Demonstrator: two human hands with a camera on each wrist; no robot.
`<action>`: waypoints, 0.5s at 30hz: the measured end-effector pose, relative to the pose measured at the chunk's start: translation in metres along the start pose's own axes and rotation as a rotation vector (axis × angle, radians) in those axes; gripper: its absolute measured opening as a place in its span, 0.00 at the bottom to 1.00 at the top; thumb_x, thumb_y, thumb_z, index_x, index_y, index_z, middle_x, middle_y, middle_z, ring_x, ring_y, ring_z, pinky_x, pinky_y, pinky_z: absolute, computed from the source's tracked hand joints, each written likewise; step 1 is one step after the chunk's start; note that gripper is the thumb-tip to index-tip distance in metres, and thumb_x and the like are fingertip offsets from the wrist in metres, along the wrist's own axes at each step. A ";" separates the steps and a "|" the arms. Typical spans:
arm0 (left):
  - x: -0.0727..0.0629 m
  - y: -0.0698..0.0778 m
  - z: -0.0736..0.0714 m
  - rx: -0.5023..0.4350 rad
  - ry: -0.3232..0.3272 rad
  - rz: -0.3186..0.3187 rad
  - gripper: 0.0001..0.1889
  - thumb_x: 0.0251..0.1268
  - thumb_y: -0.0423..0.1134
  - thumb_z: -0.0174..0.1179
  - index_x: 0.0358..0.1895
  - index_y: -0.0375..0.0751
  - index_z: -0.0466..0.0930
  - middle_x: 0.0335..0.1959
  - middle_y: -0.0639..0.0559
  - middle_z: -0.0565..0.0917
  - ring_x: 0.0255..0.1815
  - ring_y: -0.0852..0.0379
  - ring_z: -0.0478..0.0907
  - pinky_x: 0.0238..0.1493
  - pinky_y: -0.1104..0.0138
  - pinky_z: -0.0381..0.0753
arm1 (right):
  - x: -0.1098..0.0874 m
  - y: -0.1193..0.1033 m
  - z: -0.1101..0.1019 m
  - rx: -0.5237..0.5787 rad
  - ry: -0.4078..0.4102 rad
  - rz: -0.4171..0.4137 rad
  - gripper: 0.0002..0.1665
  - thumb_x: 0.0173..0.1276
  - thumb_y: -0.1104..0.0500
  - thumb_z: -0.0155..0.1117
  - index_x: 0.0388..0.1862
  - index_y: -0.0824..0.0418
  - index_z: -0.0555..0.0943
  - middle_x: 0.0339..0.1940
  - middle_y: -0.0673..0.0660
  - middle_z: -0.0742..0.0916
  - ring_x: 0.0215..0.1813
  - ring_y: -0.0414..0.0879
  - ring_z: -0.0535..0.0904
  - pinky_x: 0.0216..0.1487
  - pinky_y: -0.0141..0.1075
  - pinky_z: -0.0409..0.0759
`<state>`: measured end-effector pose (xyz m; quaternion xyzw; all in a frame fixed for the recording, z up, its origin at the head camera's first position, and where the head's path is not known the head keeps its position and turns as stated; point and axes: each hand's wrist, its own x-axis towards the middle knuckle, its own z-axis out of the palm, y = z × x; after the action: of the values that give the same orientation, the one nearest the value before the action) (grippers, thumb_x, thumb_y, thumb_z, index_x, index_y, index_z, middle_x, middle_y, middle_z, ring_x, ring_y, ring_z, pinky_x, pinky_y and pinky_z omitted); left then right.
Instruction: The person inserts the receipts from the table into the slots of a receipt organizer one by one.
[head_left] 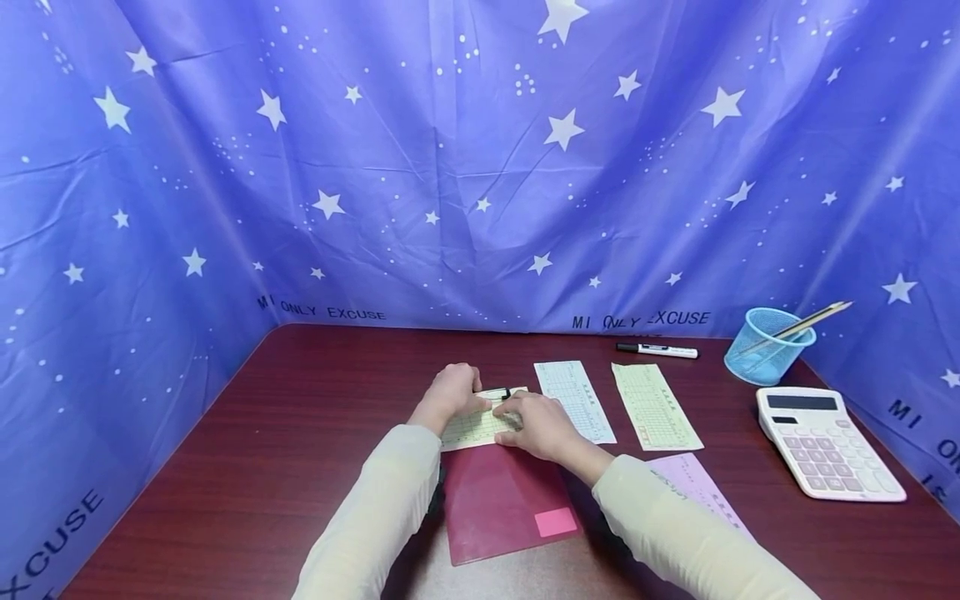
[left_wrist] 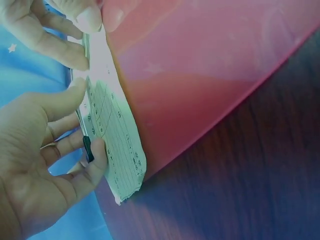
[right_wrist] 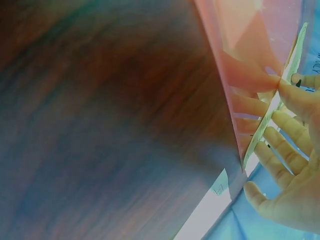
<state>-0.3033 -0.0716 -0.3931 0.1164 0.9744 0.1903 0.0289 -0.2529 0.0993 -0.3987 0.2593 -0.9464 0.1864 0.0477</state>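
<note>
A yellow printed slip (head_left: 468, 430) lies across the top of a red folder (head_left: 510, 492), beneath a dark clip (head_left: 495, 394). My left hand (head_left: 450, 396) holds the slip's left part, its thumb by the clip and a fingertip on the paper in the left wrist view. My right hand (head_left: 542, 423) pinches the slip's right part between thumb and fingers. In the right wrist view the right hand's fingers (right_wrist: 285, 150) spread along the slip's edge. The folder is translucent in the wrist views and bears a pink label (head_left: 556, 522) at its lower right.
Right of the folder lie a white slip (head_left: 576, 400), another yellow slip (head_left: 658, 406) and a pink slip (head_left: 697, 487), partly under the right sleeve. Farther right are a marker (head_left: 657, 351), a blue mesh pen cup (head_left: 765, 350) with pencils, and a calculator (head_left: 828, 446). A starry curtain surrounds the table.
</note>
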 end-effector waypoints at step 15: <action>0.000 0.001 0.005 -0.051 0.065 -0.033 0.14 0.58 0.45 0.76 0.25 0.43 0.81 0.26 0.53 0.81 0.31 0.53 0.77 0.39 0.59 0.79 | -0.001 0.000 -0.001 0.014 0.006 -0.011 0.20 0.55 0.55 0.82 0.46 0.58 0.89 0.47 0.55 0.90 0.56 0.56 0.83 0.53 0.54 0.78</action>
<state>-0.3029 -0.0688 -0.3970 0.0934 0.9714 0.2181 0.0034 -0.2524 0.0998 -0.3979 0.2644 -0.9435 0.1935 0.0500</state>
